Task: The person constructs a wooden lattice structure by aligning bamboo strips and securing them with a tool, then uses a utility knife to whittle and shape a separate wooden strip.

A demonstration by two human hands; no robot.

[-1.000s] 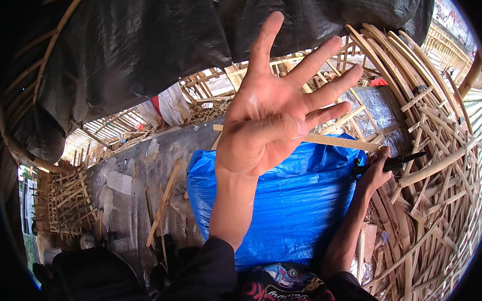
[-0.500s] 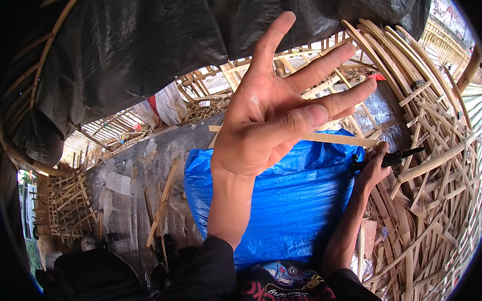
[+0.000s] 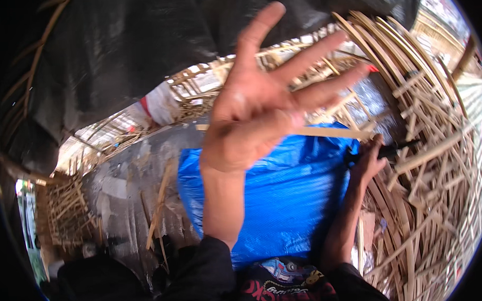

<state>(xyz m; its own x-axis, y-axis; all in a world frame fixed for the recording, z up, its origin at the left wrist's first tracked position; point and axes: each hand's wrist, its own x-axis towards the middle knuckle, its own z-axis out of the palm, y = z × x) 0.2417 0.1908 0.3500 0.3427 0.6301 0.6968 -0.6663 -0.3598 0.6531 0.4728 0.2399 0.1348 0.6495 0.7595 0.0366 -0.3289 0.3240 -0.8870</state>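
My left hand (image 3: 250,110) is raised close in front of me, palm showing and fingers spread, with nothing in it. Behind it runs a flat, pale bamboo strip (image 3: 330,131), partly hidden by the palm. At the strip's right end, my right hand (image 3: 368,164) is closed, with the strip at its fingertips and a black pointed tool, perhaps a knife (image 3: 405,146), in its grip; blur hides the tool's exact kind. A blue woven plastic sheet (image 3: 285,196) covers my lap below both hands.
A tangled heap of bamboo strips (image 3: 434,197) rises at the right, with long curved strips (image 3: 367,45) at its far end. Black plastic sheeting (image 3: 126,53) hangs ahead. Loose bamboo pieces (image 3: 159,206) and a lattice stack (image 3: 70,209) lie at the left.
The whole view has shifted slightly and blurred. My left hand appears a little further left and stays spread. My right hand keeps its grip on the strip and the black tool.
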